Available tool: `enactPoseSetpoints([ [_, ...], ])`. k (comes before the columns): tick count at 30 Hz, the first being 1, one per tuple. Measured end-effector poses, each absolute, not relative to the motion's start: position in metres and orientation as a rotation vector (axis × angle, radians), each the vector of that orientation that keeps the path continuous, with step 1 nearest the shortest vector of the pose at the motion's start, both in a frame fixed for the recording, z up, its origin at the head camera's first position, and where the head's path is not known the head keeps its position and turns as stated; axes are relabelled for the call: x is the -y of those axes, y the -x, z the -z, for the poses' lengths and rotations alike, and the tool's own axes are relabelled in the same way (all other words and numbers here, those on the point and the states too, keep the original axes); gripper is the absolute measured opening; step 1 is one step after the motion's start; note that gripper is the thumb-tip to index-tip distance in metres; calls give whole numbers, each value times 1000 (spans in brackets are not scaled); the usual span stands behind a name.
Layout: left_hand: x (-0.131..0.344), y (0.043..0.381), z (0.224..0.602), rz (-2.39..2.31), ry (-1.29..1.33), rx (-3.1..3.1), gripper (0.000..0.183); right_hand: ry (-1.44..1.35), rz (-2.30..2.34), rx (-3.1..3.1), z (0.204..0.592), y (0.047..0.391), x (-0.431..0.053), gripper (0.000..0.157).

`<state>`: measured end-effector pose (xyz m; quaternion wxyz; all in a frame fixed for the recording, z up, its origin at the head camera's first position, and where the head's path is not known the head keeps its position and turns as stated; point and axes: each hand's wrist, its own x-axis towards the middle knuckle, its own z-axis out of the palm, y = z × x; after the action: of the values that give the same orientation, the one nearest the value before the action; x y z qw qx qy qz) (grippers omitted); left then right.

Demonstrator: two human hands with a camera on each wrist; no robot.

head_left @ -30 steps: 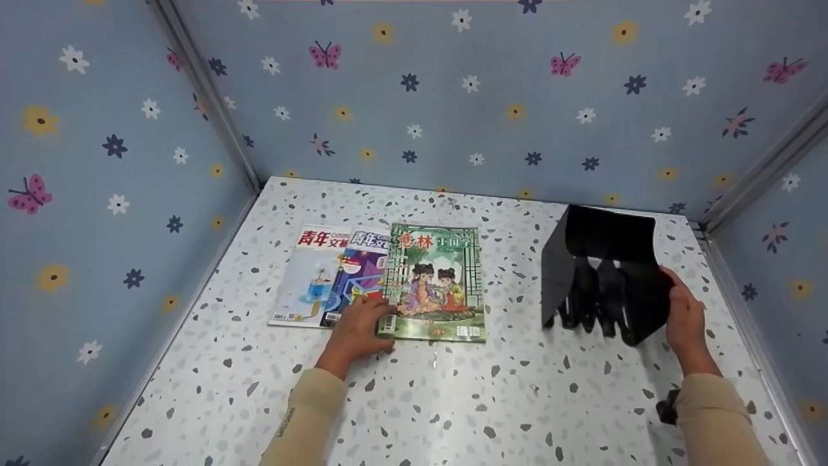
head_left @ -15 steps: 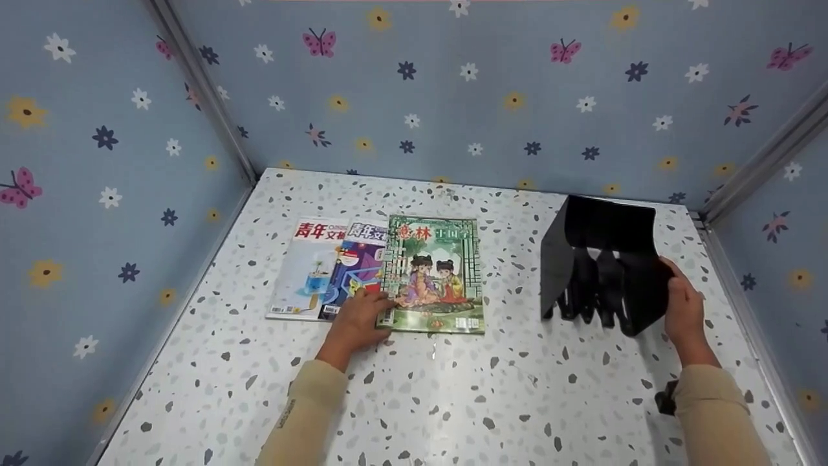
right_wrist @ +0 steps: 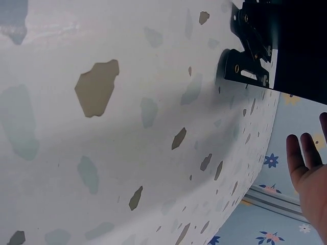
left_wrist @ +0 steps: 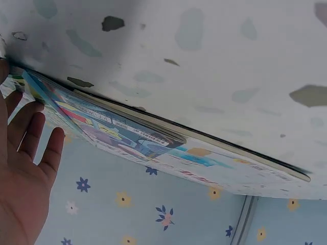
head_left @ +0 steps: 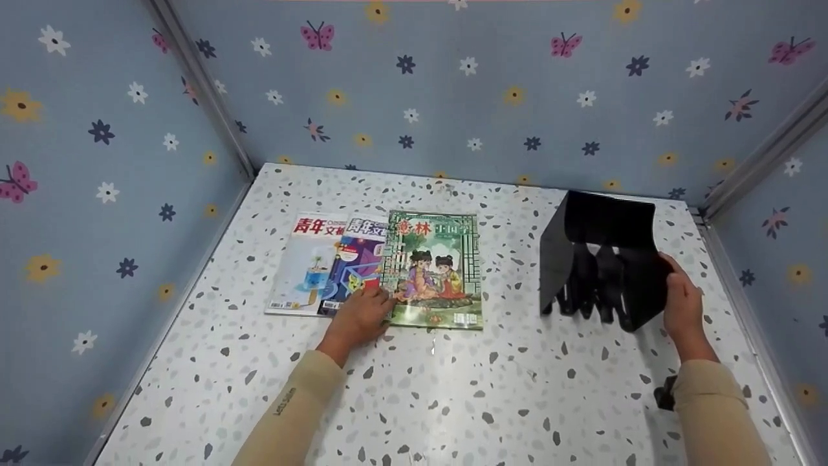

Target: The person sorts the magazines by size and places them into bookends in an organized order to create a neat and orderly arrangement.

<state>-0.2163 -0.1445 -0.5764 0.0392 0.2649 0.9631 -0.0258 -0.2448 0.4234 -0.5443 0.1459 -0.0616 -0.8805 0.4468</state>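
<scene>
A green magazine (head_left: 436, 272) with two cartoon figures lies flat in the head view. It overlaps a purple-blue magazine (head_left: 362, 259), which overlaps a pale magazine (head_left: 304, 285) at the far left. My left hand (head_left: 359, 320) touches the lower left corner of the green one, fingertips at its edge. In the left wrist view the left fingers (left_wrist: 33, 127) reach over that corner, fairly straight; the thumb is out of sight. A black metal bookend (head_left: 605, 259) stands at the right, with slotted feet. My right hand (head_left: 684, 310) rests against its right side panel, straight fingers (right_wrist: 298, 155) showing in the right wrist view.
The speckled white table (head_left: 453, 401) is bounded by flower-patterned panels (head_left: 453, 97) at the back and both sides. Metal strips (head_left: 200, 84) join the panels at the corners. Beside the right sleeve sits a small black piece (head_left: 665, 393), partly hidden.
The head view has tilted down slightly, so everything sits a little higher in the picture's top half. My left thumb has drawn in toward the magazine's lower edge. The bookend has stayed put.
</scene>
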Motion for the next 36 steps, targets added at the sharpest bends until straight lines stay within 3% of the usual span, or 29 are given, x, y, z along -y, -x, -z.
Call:
enactPoseSetpoints([
  [12,150,215,579,-151,-695,-3028,39,165,-1290,2526,542,247,-419,45],
  [23,150,210,580,-703,-95,-2978,59,194,-1293,2472,543,246,-419,43],
  [36,142,208,581,-810,289,-2868,68,175,-1309,2476,543,244,-416,45],
])
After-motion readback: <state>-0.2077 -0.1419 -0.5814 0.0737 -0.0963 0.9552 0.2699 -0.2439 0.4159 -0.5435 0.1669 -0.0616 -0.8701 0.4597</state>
